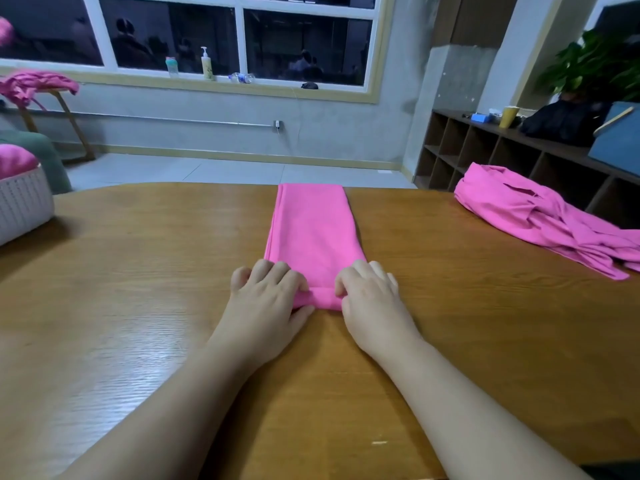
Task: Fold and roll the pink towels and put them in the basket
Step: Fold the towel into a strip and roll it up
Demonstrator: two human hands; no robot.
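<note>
Your folded towel point(311, 230) lies as a narrow strip on the bench point(138, 289), long axis running straight away from you, near end at your hands, far end reaching the far bench edge. The near end is already turned over into a short first roll.

Your left hand point(266, 296) sits on the roll's left end, fingers point(280, 271) curled over the top of it, thumb tucked under the near side. Your right hand point(370, 292) mirrors it on the right end, fingers curled and pinching the roll. Both hands grip cloth; neither is slack. They are equally near the roll, one per end.

Judgement: the roll must travel away from you, along the strip's length. Keep both ends advancing together or the roll will cone to one side; the strip narrows slightly toward you, so watch the right edge.

Room: bare bench flanks the strip on both sides. The heap of unfolded pink towels point(540, 220) lies well apart at right. The white basket point(24, 202) stands at the far left edge of the bench, well apart, with something pink already in it. The far end of the strip meets the bench edge, so the roll should finish short of it.
</note>
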